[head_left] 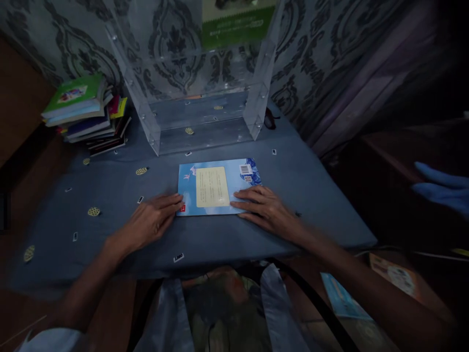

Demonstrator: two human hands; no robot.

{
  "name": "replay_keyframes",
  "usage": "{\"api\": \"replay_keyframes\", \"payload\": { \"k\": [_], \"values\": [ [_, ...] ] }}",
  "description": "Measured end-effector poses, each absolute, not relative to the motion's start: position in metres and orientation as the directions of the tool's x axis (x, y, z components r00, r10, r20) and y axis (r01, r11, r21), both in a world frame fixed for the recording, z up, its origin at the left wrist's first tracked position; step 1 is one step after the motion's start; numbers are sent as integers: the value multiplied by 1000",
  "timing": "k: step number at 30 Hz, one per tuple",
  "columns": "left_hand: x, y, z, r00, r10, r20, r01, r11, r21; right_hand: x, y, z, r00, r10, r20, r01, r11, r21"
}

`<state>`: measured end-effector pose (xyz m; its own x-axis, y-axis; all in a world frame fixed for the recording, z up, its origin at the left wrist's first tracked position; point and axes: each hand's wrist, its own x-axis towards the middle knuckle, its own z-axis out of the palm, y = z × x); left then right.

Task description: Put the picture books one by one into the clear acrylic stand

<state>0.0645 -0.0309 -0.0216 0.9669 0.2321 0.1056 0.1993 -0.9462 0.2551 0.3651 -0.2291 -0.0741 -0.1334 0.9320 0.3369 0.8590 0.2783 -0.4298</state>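
Note:
A book (pixel 212 188) with a blue cover lies closed on the cloth-covered table. Its face carries a pale yellow text panel, a barcode and a small red mark. At the book's lower left edge, my left hand (pixel 156 217) rests with fingers stretched out and touching the corner. My right hand (pixel 266 208) is laid over the lower right part of the book, fingers spread and flat on the cover. Neither hand is wrapped around the book.
Behind the book stands a clear acrylic rack (pixel 154 132), with a green-edged book (pixel 238 29) high in it. A book stack (pixel 80 107) is at the back left. Dark glasses (pixel 270 120) lie right of the rack. A blue-gloved hand (pixel 443 186) shows at far right. Books (pixel 344 296) lie below.

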Motion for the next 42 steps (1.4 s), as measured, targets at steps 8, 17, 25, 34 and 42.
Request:
{"api": "replay_keyframes", "payload": {
  "k": [8, 17, 25, 34, 42],
  "values": [
    [105, -31, -8, 976, 213, 53, 199, -961, 194, 371, -225, -61, -104, 944, 313, 785, 271, -556],
    [181, -12, -33, 986, 127, 111, 103, -975, 199, 417, -172, -65, 170, 924, 343, 862, 30, -506],
    [263, -27, -39, 996, -61, 70, -72, -984, 160, 438, -159, -88, 346, 851, 395, 583, 135, -801],
    [268, -56, -40, 968, -199, 154, -225, -958, 179, 442, -158, -88, 358, 846, 396, 576, 134, -806],
    [230, -91, -44, 928, -350, 129, -371, -899, 233, 434, -164, -80, 342, 849, 403, 672, 78, -736]
  ]
}}
